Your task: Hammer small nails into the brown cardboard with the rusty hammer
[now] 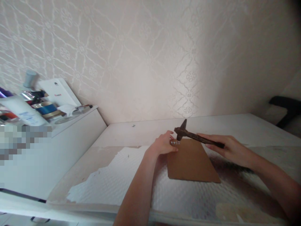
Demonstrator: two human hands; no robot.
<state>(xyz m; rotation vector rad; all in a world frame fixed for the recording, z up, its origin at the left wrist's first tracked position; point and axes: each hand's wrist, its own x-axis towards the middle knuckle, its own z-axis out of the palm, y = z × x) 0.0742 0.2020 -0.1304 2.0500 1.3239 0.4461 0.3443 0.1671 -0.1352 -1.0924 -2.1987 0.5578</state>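
My right hand (pixel 227 147) is closed round the handle of a dark, rusty-looking hammer (pixel 194 136). The hammer's head is over the far left corner of a flat brown board (pixel 191 163). At that same corner my left hand (pixel 163 145) grips the board's edge, its thumb lying on top and the other fingers partly hidden. A short row of small whitish pieces (pixel 175 142) sits along the board's far edge, between my left fingers and the hammer head. They are too small to make out.
The board lies on a worn white table (pixel 113 179) with a peeling, silvery covering, against a patterned wall (pixel 141 62). A white cabinet (pixel 77 135) at the left bears a white box (pixel 60 92), a tube (pixel 23 110) and other small items. Something black (pixel 285 105) stands at the right.
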